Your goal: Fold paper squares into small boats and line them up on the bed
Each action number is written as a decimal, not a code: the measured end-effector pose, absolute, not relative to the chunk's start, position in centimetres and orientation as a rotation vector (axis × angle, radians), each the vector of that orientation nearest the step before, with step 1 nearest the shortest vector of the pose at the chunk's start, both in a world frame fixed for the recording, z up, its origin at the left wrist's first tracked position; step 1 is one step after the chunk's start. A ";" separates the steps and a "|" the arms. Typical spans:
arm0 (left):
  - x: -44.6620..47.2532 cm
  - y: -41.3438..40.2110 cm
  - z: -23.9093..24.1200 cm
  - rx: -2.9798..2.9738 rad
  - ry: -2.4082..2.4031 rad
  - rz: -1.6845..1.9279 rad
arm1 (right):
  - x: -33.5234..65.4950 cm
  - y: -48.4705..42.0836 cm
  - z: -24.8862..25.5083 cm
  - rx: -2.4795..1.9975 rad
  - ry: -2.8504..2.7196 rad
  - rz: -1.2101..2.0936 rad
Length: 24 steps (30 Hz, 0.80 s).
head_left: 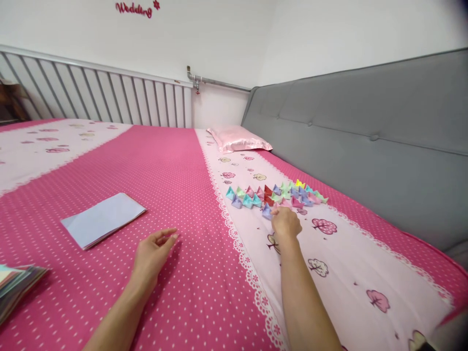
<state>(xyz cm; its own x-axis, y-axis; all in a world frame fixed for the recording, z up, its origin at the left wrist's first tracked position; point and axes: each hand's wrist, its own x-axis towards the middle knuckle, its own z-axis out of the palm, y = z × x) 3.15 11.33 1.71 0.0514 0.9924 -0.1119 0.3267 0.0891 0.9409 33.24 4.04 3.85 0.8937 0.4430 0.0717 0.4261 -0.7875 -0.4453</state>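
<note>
My right hand (pixel 287 222) is closed, its fingertips at the edge of a lavender folded paper boat (pixel 266 211) that sits on the bedspread. Just beyond it stand several small paper boats in loose rows, among them a light blue boat (pixel 230 193), a red boat (pixel 268 195) and a yellow boat (pixel 300 184). Part of a pink boat is hidden behind my knuckles. My left hand (pixel 153 251) hovers over the pink dotted cloth, fingers loosely apart and nothing in them. To its left lies a stack of pale paper sheets (pixel 104 219).
More coloured paper (pixel 18 287) lies at the left edge. The bedspread (pixel 204 292) has pink dotted and pale tree-print bands. A pink satin pillow (pixel 237 139) rests at the far corner. A grey padded headboard (pixel 347 117) runs along the right, and a white radiator (pixel 98 92) stands behind.
</note>
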 end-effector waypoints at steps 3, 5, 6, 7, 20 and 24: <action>3.1 11.2 2.0 1.394 1.446 0.891 | 33.4 4.2 3.4 -2.574 -0.592 0.028; 3.1 11.2 1.9 1.399 1.442 0.894 | 33.4 4.4 3.1 -2.561 -0.575 0.020; 3.1 11.2 1.8 1.400 1.437 0.895 | 33.4 4.5 2.9 -2.555 -0.571 0.015; 3.1 11.3 1.7 1.398 1.432 0.897 | 33.4 4.6 2.8 -2.550 -0.571 0.010; 2.7 11.9 1.0 1.497 1.444 0.864 | 32.1 3.9 4.8 -2.510 -0.678 0.008; 2.1 12.3 1.5 1.905 1.586 0.916 | 29.5 4.4 5.1 -2.398 -0.944 0.057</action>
<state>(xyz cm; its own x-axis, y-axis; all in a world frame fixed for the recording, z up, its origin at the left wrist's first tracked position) 2.09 12.26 1.51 0.0979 0.9783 0.1825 0.6466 -0.2019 0.7356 29.46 4.39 5.05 0.7515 0.6406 0.1576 0.6168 -0.5975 -0.5124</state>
